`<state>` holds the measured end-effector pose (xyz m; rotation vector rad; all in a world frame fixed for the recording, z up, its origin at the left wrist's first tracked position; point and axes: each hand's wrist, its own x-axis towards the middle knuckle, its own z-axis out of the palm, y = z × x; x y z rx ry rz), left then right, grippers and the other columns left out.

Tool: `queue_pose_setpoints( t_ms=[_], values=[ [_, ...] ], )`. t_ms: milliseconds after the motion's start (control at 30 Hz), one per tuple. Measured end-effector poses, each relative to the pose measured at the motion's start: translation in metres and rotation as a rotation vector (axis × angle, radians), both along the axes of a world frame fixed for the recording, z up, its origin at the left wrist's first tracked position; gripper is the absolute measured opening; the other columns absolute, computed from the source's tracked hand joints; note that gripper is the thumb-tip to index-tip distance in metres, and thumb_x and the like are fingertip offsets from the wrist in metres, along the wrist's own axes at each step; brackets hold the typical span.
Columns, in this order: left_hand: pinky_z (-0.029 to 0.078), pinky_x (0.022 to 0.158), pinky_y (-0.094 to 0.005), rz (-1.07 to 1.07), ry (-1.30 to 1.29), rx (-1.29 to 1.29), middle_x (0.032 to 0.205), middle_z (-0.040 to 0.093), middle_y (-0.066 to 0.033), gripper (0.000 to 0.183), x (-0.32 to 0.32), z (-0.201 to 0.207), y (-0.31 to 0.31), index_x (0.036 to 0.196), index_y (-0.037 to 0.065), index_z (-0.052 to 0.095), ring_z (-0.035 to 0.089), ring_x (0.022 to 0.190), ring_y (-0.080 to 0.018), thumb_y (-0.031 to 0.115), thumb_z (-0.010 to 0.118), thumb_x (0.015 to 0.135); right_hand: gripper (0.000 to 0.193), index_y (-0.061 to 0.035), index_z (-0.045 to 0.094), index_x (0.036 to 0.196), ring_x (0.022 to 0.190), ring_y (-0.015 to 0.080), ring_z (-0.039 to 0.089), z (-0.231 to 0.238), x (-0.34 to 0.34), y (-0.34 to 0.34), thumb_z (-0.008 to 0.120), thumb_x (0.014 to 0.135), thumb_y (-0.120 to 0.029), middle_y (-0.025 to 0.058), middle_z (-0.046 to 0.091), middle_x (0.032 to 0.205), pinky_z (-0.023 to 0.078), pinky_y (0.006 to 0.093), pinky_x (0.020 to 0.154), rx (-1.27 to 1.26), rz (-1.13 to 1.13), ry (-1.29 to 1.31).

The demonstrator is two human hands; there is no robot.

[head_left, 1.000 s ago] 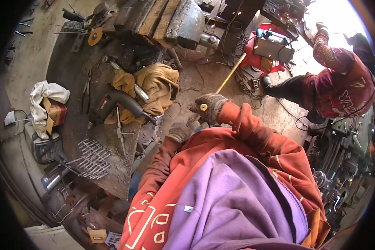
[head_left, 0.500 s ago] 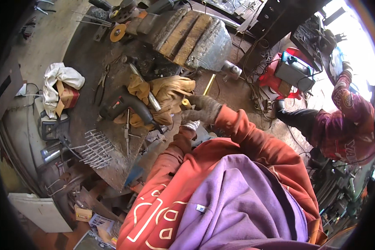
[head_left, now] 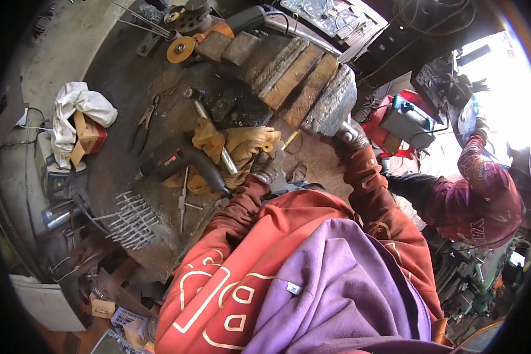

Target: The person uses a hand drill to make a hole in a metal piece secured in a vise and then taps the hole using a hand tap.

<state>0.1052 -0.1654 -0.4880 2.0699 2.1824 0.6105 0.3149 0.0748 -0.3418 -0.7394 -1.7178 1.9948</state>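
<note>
My gloved left hand (head_left: 266, 167) is closed around a brass-coloured round piece (head_left: 268, 147) with a dark centre, beside a crumpled tan leather glove (head_left: 253, 138). A narrow yellow bar (head_left: 291, 140) shows just to its right; whether the two are joined I cannot tell. My gloved right hand (head_left: 355, 141) is at the metal screw end (head_left: 347, 131) of a big bench vise (head_left: 330, 97), its fingers curled and partly hidden. Worn brown and grey blocks line the vise top. A steel-handled hammer (head_left: 203, 115) lies across the tan leather, and a black heat gun (head_left: 183, 162) rests beside it.
On the bench left lie pliers (head_left: 144, 123), a tap wrench (head_left: 183, 200) and a welded rod grid (head_left: 133, 221). An angle grinder (head_left: 242, 20) and orange disc (head_left: 180, 49) are at the back. Another person (head_left: 478, 194) works at right, near a red chair (head_left: 374, 121) bearing a grey machine.
My hands have come apart. The right went rightward to the vise's screw end, while the left stays near the tan leather with the round piece. The view has shifted slightly.
</note>
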Motion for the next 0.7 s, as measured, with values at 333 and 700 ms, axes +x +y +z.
queue_pose_setpoints(
  t_ms=[333,700],
  values=[
    [0.054,0.097,-0.044,0.291,-0.828,-0.166,0.11,0.074,-0.0175,0.027,0.009,0.062,0.037,0.113,0.004,0.072,0.07,0.109,-0.0348,0.027,0.06,0.106,0.066,0.008,0.058,0.145,0.106,0.0249,0.073,0.184,0.002,0.005,0.076,0.085,-0.016,0.0182,0.073,0.12,0.058,0.0345,0.09,-0.264,-0.255,0.196],
    [0.058,0.094,-0.0446,0.286,-0.732,-0.342,0.119,0.076,-0.0125,0.028,0.011,0.025,0.058,0.126,0.007,0.072,0.074,0.106,-0.0297,0.015,0.067,0.1,0.035,-0.0032,0.077,0.112,0.086,0.0179,0.071,0.253,-0.006,-0.072,0.085,0.079,0.003,0.0088,0.073,0.1,0.055,0.0296,0.075,0.342,0.078,-0.102]
  ],
)
